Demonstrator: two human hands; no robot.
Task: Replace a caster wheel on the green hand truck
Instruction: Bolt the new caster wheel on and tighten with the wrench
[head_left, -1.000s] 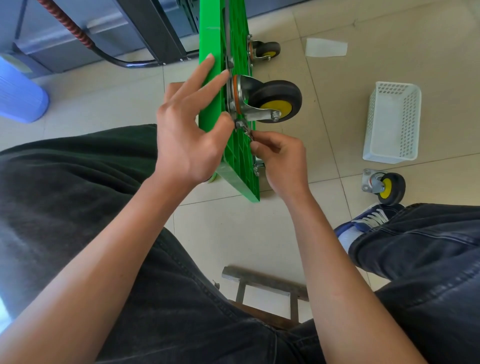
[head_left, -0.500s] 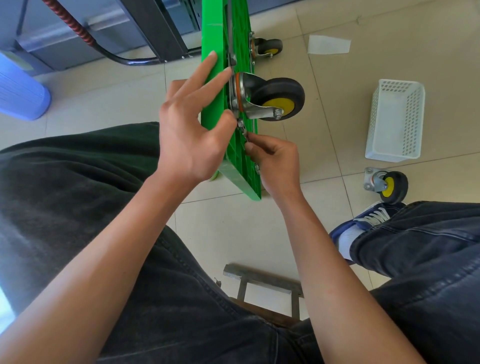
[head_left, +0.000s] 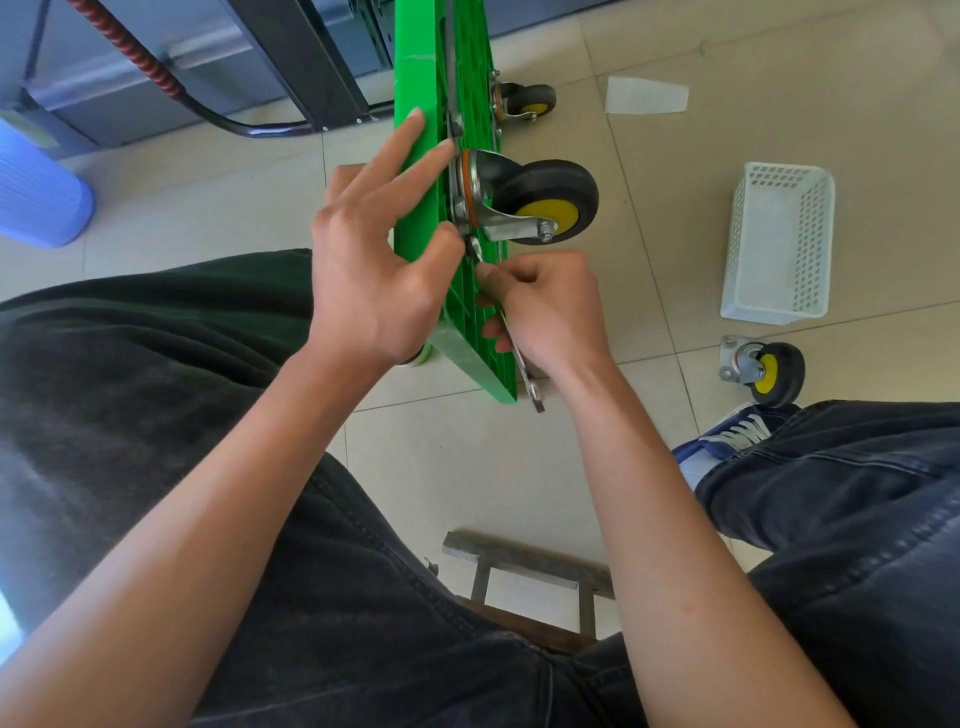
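Note:
The green hand truck (head_left: 470, 78) stands on its edge on the tiled floor in front of me. A black caster wheel with a yellow hub (head_left: 545, 205) sits on its underside by a metal bracket. My left hand (head_left: 374, 260) holds the platform's edge, fingers straight along the smooth side and thumb pressed near the bracket. My right hand (head_left: 545, 306) grips a slim metal wrench (head_left: 524, 364), whose head sits at a fastener just below the bracket. Another mounted caster (head_left: 524, 101) shows farther back. A loose caster (head_left: 763, 369) lies on the floor at right.
A white perforated basket (head_left: 779, 239) lies on the floor at right. A blue bin (head_left: 36, 192) stands at far left, grey cabinets and a black hose (head_left: 156, 73) behind. A wooden stool (head_left: 524, 566) is under me, between my knees; my shoe (head_left: 727, 436) is at right.
My right hand has slid down along the wrench and turned it, so the handle's end now sticks out below the platform's corner. My left hand has stayed on the platform.

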